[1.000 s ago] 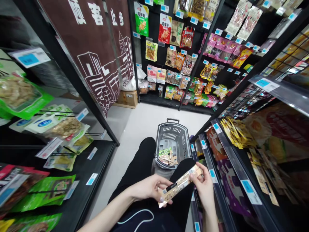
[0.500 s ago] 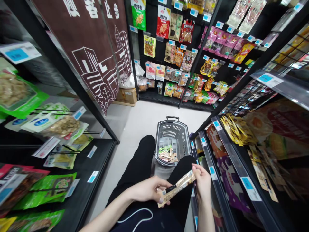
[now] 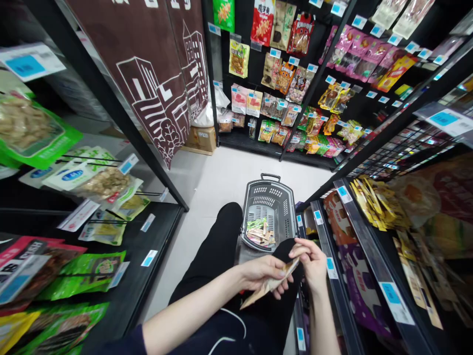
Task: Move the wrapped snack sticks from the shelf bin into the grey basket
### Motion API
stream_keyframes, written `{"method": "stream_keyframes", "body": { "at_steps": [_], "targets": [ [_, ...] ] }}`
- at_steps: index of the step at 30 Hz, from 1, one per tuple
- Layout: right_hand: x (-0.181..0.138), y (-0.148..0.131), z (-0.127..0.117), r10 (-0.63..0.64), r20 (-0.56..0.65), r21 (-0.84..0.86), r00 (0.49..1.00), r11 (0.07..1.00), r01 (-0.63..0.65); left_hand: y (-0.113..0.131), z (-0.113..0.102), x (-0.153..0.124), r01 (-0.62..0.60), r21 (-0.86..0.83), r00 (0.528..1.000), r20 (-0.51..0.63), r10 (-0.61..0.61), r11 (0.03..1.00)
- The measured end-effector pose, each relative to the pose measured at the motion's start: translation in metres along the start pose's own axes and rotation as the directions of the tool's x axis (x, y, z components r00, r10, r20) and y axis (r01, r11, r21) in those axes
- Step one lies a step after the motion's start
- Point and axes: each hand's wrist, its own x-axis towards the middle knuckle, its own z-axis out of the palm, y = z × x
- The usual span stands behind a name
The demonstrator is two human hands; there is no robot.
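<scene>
A slim beige snack packet (image 3: 271, 286) is held over my lap, slanting from lower left to upper right. My left hand (image 3: 264, 273) is closed around its middle, fingers curled underneath. At the upper end, my right hand (image 3: 309, 256) pinches the packet between thumb and fingers. The side facing me looks mostly plain. Beyond my knees a grey shopping basket (image 3: 286, 207) stands on the floor, its handle at the far end. Several small slim packets (image 3: 258, 231), green and beige, lie inside it.
A black shelf (image 3: 162, 231) with bagged snacks (image 3: 103, 185) runs along my left. Close on my right, another shelf (image 3: 373, 256) holds yellow packets (image 3: 375, 204) and slim beige packets (image 3: 417, 276). Ahead are a snack rack (image 3: 254, 138), a brown curtain (image 3: 148, 79) and a cardboard box (image 3: 201, 139).
The packet has turned over, from its printed side to a plainer one. My left hand has moved up and right, closer to my right hand. The view has shifted slightly.
</scene>
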Motion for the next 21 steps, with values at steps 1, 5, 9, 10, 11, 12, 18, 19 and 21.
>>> {"method": "stream_keyframes", "body": {
  "at_steps": [1,5,9,10,11,12,18,19,21],
  "targets": [
    [0.003,-0.005,-0.005,-0.001,0.023,-0.028,1.0,1.0,0.001,0.0,0.001,0.004,-0.037,0.044,0.995,-0.09,0.041,0.998],
    [0.004,-0.014,-0.022,0.249,0.061,-0.278,0.967,0.934,-0.223,0.001,0.001,0.004,-0.089,0.429,0.918,-0.315,0.241,0.899],
    [0.0,-0.009,-0.026,0.4,-0.004,-0.387,0.917,0.844,-0.37,0.001,-0.005,-0.005,0.005,0.664,0.885,-0.351,0.306,0.748],
    [0.0,-0.008,-0.027,0.405,-0.019,-0.37,0.914,0.847,-0.383,0.001,-0.008,-0.008,0.022,0.638,0.903,-0.343,0.258,0.77],
    [0.0,-0.007,-0.029,0.404,-0.037,-0.354,0.914,0.85,-0.39,0.002,-0.011,-0.012,0.04,0.595,0.921,-0.333,0.201,0.802],
    [0.001,-0.007,-0.031,0.399,-0.059,-0.346,0.915,0.852,-0.394,0.003,-0.015,-0.015,0.058,0.553,0.935,-0.323,0.15,0.831],
    [0.011,-0.005,-0.045,0.337,-0.172,-0.412,0.926,0.829,-0.378,0.007,-0.036,-0.028,0.062,0.307,0.925,-0.376,0.061,0.95],
    [0.013,-0.003,-0.044,0.326,-0.162,-0.445,0.931,0.818,-0.364,0.008,-0.039,-0.028,0.052,0.296,0.907,-0.414,0.079,0.954],
    [0.016,0.003,-0.042,0.31,-0.13,-0.529,0.942,0.782,-0.33,0.011,-0.045,-0.028,0.059,0.341,0.851,-0.508,0.131,0.938]
  ]
}}
